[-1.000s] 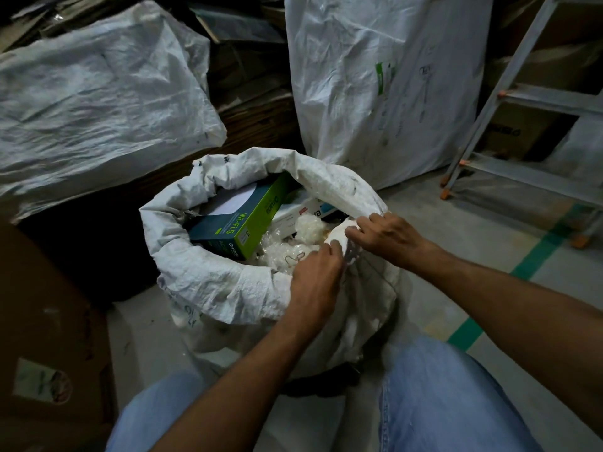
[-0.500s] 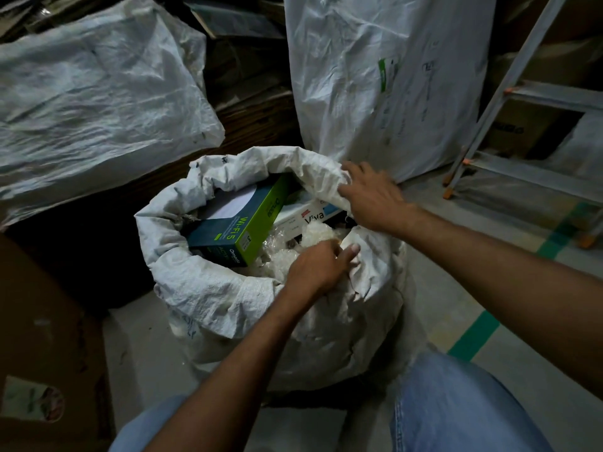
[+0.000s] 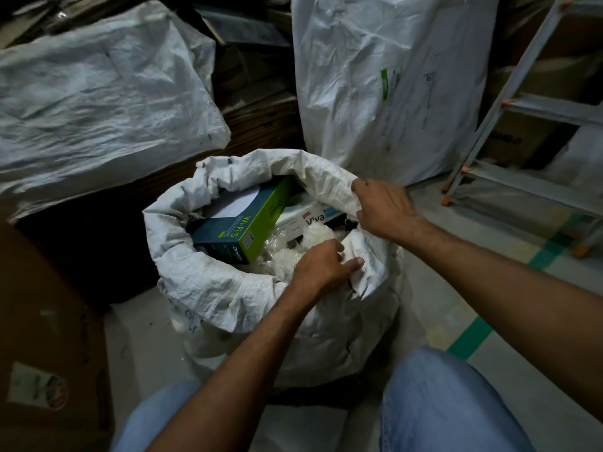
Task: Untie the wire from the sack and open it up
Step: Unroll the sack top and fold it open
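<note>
A white woven sack [image 3: 208, 288] stands on the floor between my knees, its mouth open and its rim rolled outward. Inside lie a blue and green box [image 3: 243, 226], a white box [image 3: 305, 220] and crumpled clear plastic. My left hand [image 3: 321, 265] pinches the near right part of the rim. My right hand [image 3: 385, 210] grips the rolled rim at the far right. No wire shows anywhere.
A full white sack [image 3: 98, 99] lies at the left and another [image 3: 391, 79] stands behind. A metal stepladder [image 3: 509, 106] is at the right. A cardboard box [image 3: 42, 337] sits at the near left. Green tape [image 3: 470, 337] marks the floor.
My right hand left the near rim beside my left hand and took hold of the far right rim. The sack mouth is wider, showing the white box.
</note>
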Demonstrator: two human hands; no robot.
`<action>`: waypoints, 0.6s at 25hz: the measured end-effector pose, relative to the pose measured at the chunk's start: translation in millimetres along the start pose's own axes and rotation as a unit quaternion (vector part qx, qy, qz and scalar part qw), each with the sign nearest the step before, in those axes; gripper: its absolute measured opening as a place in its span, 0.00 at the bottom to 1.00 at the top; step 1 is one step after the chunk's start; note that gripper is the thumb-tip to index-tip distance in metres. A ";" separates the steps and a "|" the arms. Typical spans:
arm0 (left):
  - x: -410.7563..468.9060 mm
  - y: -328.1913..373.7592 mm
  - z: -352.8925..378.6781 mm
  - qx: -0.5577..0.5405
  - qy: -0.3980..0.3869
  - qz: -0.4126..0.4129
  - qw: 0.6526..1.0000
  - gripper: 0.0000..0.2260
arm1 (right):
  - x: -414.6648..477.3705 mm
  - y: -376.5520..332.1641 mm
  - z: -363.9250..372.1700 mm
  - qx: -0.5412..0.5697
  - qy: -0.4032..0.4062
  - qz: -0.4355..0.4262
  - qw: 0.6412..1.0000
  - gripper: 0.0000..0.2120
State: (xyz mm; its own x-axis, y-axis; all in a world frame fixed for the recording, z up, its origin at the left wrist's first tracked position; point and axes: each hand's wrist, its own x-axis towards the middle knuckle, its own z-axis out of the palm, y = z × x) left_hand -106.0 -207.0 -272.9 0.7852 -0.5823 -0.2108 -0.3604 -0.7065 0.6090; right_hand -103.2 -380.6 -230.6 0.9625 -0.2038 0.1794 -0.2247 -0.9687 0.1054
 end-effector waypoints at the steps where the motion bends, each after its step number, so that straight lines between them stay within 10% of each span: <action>1: -2.2 2.7 -5.0 0.006 -0.015 0.005 1.000 0.22 | -1.9 -1.3 -2.5 -0.001 -0.007 0.000 1.000 0.22; 8: -0.6 3.6 -56.0 0.069 -0.040 0.053 0.995 0.09 | -2.2 -1.6 -22.8 0.024 -0.033 0.029 0.999 0.22; 15: 97.6 -21.6 -107.2 0.326 0.124 0.199 0.916 0.29 | 31.9 -14.9 15.7 0.072 -0.028 0.038 0.996 0.29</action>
State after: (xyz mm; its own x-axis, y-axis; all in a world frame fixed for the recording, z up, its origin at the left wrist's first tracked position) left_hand 32.4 -205.4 -224.7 0.5869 -0.7942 0.1578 -0.8040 -0.5947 -0.0027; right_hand -66.8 -374.9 -241.8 0.9515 -0.2809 0.1255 -0.2770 -0.9597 -0.0476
